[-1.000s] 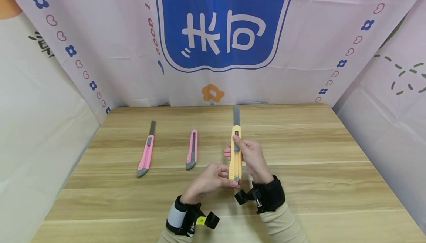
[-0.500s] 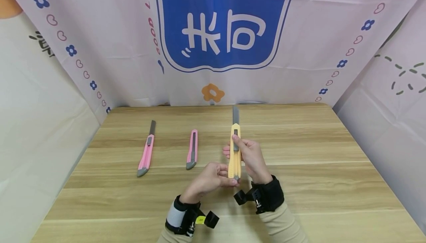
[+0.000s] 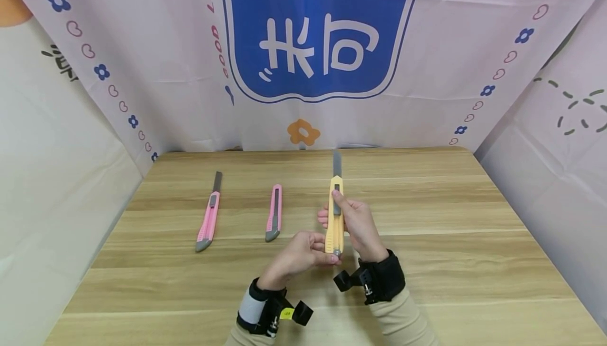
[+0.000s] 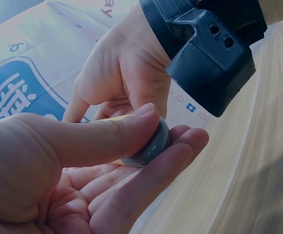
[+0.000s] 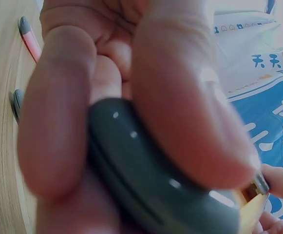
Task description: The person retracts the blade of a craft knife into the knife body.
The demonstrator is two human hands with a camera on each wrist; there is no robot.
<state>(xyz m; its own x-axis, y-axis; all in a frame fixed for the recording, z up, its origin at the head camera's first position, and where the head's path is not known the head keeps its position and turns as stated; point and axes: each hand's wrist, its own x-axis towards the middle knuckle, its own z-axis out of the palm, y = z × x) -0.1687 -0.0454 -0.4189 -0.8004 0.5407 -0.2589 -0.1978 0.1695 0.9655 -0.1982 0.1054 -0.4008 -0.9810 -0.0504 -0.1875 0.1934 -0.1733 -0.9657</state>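
Note:
In the head view, a yellow utility knife (image 3: 334, 235) points away from me with its grey blade (image 3: 337, 165) extended. My right hand (image 3: 364, 227) grips the knife's body from the right, thumb on the grey slider (image 3: 337, 208). At the near end, my left hand (image 3: 301, 254) pinches the knife between thumb and fingers. The left wrist view shows its rounded grey end cap (image 4: 157, 146) between the left thumb and fingers. That cap (image 5: 126, 146) looms large in the right wrist view, partly hidden by the left thumb.
Two pink utility knives lie on the wooden table (image 3: 166, 283) to the left. The farther-left pink knife (image 3: 209, 219) has its blade out; the other pink knife (image 3: 274, 209) shows no blade beyond its tip. A printed cloth (image 3: 189, 114) hangs behind the table.
The yellow knife and both hands shift only very slightly, with the grips unchanged. Both pink knives stay where they were.

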